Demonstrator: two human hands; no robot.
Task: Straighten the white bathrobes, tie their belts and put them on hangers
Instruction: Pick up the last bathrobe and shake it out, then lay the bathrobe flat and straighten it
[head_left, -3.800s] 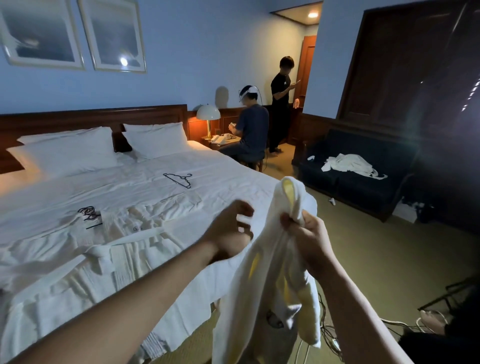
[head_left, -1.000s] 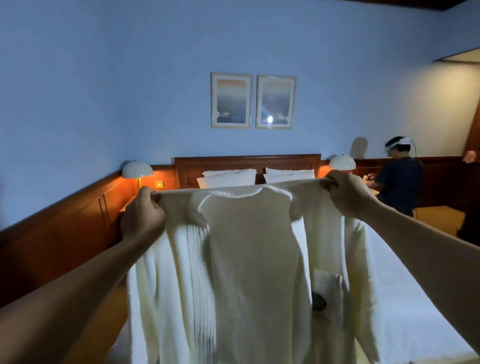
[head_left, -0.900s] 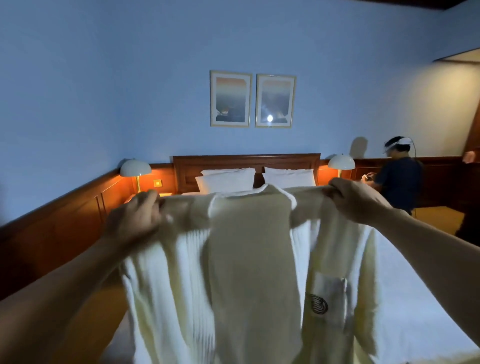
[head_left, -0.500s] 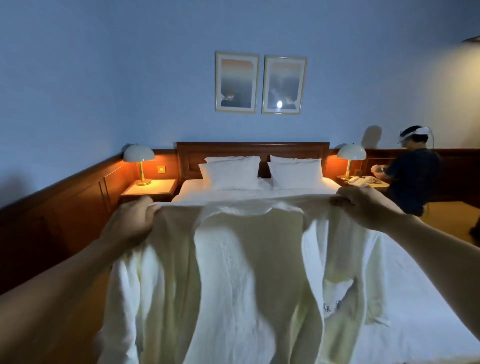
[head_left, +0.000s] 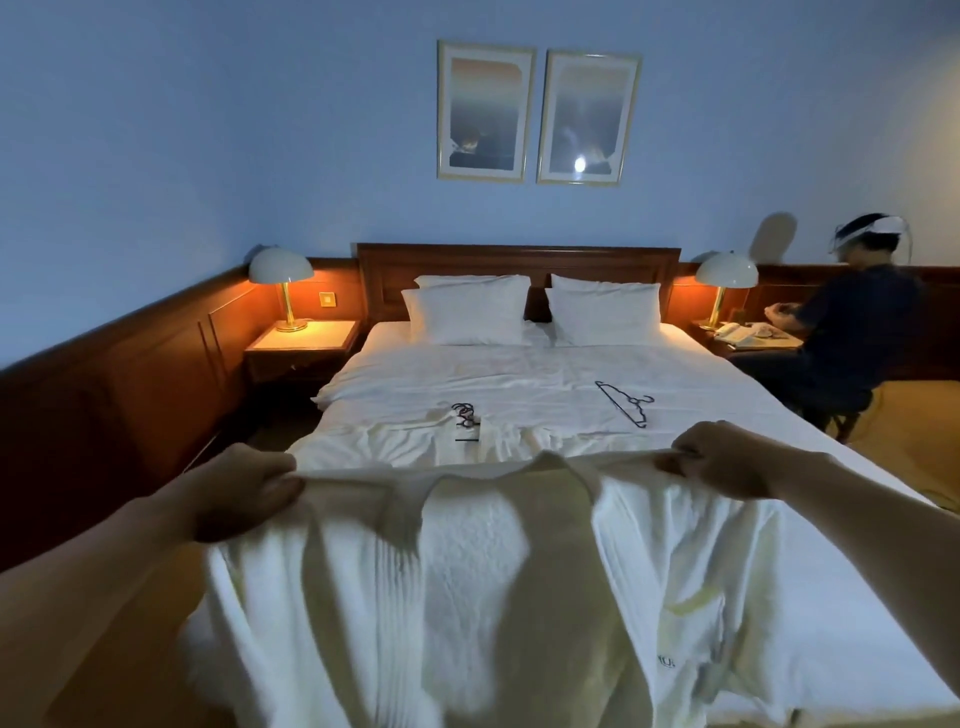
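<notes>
I hold a white bathrobe (head_left: 493, 587) spread wide over the foot of the bed (head_left: 519, 374). My left hand (head_left: 244, 491) grips its left shoulder and my right hand (head_left: 719, 460) grips its right shoulder. The collar faces away from me and the robe's body drapes down toward me. A second white bathrobe (head_left: 415, 441) lies flat on the bed just beyond, with a dark hanger (head_left: 464, 415) at its collar. Another black hanger (head_left: 626, 402) lies loose on the sheet to the right.
Two pillows (head_left: 530, 314) lean on the wooden headboard. Nightstands with lit lamps (head_left: 280, 283) flank the bed. A seated person (head_left: 852, 332) wearing a headset is at the right bedside table. Wood panelling (head_left: 130, 374) runs along the left wall.
Both hands have lowered the spread bathrobe from chest height down onto the foot of the bed, uncovering the other robe and the hangers beyond it.
</notes>
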